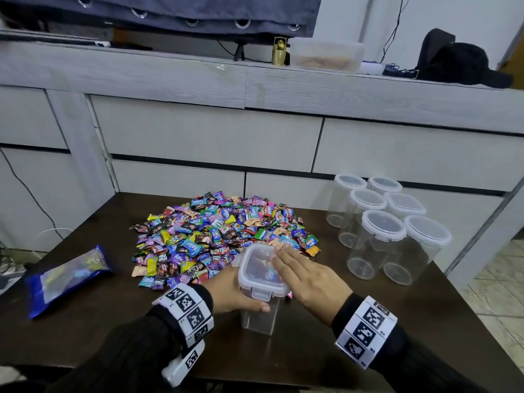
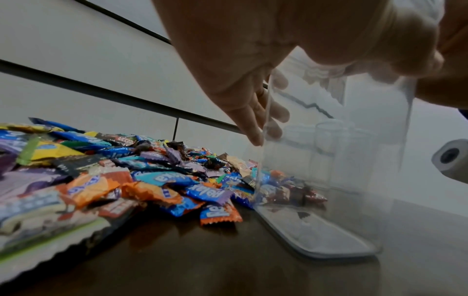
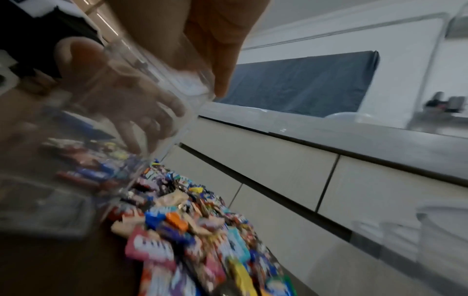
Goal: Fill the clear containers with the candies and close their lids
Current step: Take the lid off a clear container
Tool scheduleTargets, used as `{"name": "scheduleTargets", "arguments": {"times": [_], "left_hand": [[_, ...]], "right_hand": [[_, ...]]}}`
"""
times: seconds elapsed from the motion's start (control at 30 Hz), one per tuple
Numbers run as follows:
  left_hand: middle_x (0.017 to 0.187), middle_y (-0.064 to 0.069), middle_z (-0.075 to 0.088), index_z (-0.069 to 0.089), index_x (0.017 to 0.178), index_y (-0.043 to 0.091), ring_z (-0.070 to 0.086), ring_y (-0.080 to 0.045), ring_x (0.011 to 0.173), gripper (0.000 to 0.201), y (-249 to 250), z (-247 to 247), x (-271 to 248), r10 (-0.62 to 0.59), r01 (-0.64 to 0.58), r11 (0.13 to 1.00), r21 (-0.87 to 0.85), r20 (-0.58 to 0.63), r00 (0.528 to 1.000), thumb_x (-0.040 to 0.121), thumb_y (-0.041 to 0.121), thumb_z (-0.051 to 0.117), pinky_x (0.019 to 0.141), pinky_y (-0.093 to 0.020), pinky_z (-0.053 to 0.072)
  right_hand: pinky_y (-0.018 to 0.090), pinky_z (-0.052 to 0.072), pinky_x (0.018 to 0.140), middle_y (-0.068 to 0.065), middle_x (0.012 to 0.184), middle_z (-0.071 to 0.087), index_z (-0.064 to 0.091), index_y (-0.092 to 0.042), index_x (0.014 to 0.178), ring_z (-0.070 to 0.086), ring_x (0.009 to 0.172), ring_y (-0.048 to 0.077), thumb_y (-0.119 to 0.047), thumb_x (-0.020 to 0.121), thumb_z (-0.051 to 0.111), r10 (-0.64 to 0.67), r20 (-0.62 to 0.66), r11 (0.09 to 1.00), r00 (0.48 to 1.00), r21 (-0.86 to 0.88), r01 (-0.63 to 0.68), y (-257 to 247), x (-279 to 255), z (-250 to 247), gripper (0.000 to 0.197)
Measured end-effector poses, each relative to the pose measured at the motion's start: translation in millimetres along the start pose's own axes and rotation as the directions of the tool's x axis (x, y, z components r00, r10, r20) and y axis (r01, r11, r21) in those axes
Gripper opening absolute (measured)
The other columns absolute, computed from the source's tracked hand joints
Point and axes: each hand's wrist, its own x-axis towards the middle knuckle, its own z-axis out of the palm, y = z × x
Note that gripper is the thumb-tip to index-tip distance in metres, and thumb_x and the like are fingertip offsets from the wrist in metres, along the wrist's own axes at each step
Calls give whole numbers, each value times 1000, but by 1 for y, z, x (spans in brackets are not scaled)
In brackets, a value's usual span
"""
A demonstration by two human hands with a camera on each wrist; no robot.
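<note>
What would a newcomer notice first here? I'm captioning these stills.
The bright heap of wrapped candies mid-table. In front of it, the left hand grips a square clear container while the right hand lies flat on its lid. Lidded empty containers cluster at right.

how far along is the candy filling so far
Barely begun. In hand: the left hand grips a square container with its lid on; the right hand lies flat on that lid. It looks empty. Left: the candy pile is still large, and six lidded containers stand empty.
</note>
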Motion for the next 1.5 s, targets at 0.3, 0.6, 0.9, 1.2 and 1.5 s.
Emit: {"name": "scheduleTargets", "arguments": {"times": [0.3,0.6,0.9,1.2,1.5], "left_hand": [[127,10,60,44,129,29,55,4,118,90,3,-18,0,60,-59,995,-83,10,998,57,2,91,97,-14,44],[138,14,43,23,139,34,43,8,127,117,4,-8,-15,117,-121,990,-69,-68,991,43,45,91,108,-16,34],[103,25,71,61,110,28,64,7,100,55,-1,10,-18,-8,0,989,-150,-57,998,65,8,86,84,-7,45],[100,26,70,61,106,35,61,11,99,47,4,-4,-13,-33,33,999,-18,32,999,74,9,83,86,-5,43],[105,21,65,58,105,38,59,18,92,44,2,-4,-12,-37,35,998,45,51,998,75,15,83,81,0,40]], "right_hand": [[30,46,91,13,113,67,67,0,110,66,93,29,4,72,69,9,28,938,1000,347,-19,23,0,-7,38],[32,51,72,7,89,68,72,-8,94,64,76,26,-26,78,75,62,-13,947,998,317,-55,14,3,-19,25],[31,41,99,12,118,57,63,-8,109,53,113,25,-17,77,72,79,233,778,969,594,-206,7,4,-24,34],[37,56,83,15,112,65,66,-4,106,63,104,32,-2,78,51,-6,160,958,987,285,-40,-1,15,-18,32],[32,56,69,14,98,66,64,-4,104,64,85,30,-4,81,51,19,134,981,991,190,-44,-5,17,-12,26]]}}
